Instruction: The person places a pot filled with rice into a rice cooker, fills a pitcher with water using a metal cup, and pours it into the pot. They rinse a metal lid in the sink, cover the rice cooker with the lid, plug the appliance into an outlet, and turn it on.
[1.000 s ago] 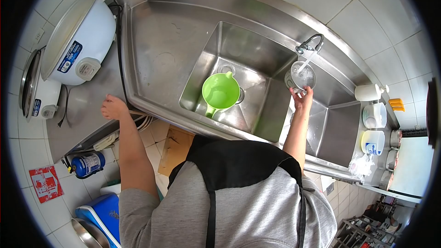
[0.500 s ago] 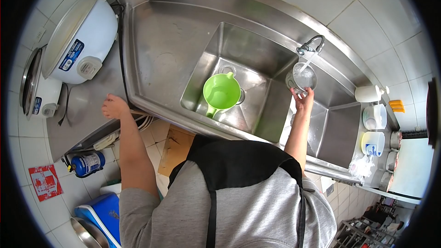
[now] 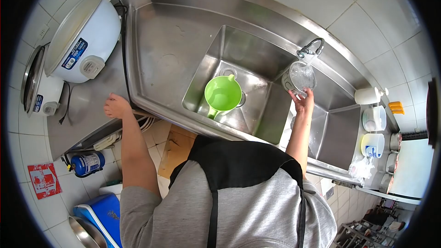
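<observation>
Plastic tub [image 3: 298,77] in right hand [image 3: 302,103], left hand [image 3: 116,106] apart.

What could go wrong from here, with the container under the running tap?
The clear container might slip, since only the right hand grips it and added water would make it heavier. It could also splash or overflow, because water is running into it from the tap. If it tips, the left hand may be too slow to help, being far away by the side counter.
</observation>
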The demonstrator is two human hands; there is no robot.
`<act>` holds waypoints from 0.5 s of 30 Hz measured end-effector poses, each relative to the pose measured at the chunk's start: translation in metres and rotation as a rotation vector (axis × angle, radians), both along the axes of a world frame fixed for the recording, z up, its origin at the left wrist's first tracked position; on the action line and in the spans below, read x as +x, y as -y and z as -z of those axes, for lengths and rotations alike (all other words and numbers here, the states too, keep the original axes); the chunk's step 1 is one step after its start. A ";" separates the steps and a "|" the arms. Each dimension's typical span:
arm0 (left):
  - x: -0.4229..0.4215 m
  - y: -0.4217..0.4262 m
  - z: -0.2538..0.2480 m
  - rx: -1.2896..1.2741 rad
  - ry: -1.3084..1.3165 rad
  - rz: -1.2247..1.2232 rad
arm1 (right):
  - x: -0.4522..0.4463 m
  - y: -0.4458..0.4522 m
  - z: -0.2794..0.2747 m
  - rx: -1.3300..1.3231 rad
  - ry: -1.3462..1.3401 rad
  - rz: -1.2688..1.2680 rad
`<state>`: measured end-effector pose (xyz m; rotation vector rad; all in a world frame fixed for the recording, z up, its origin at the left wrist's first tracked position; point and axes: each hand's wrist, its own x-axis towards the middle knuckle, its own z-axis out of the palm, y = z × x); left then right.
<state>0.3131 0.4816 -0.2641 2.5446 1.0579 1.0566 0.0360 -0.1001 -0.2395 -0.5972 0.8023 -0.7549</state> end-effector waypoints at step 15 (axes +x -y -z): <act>0.002 0.000 -0.001 0.041 -0.045 -0.064 | 0.036 -0.079 0.023 -0.180 -0.252 -0.306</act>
